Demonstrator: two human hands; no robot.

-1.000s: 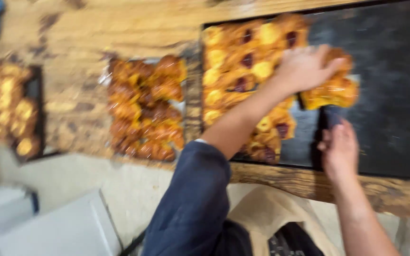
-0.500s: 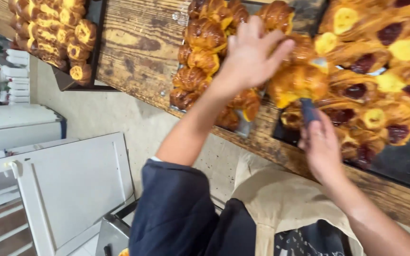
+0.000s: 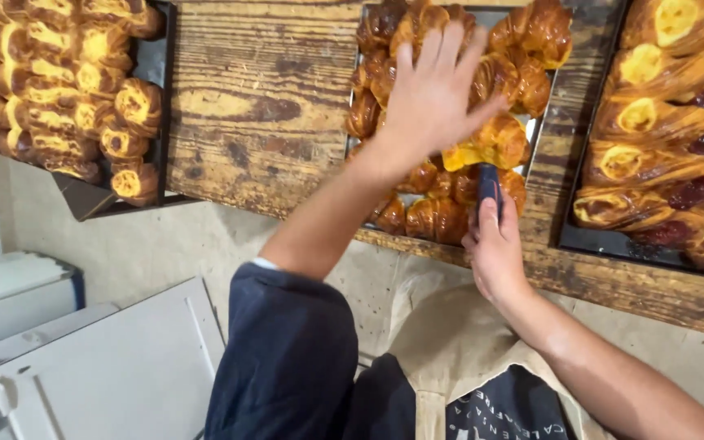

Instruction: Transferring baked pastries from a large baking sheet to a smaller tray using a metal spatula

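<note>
No packages, labels, signs or screens visible; only white print on dark apron [image 3: 515, 415], bottom centre.

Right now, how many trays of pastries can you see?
3: a left tray hanging over the table edge, a middle tray under the left hand, and a right tray. More may lie outside the picture.

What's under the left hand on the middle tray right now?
Under the left hand lie browned pastries on the middle tray; one yellow-filled pastry shows at its edge. The right hand holds a dark handle. The blade and the pastries under the palm are hidden.
</note>
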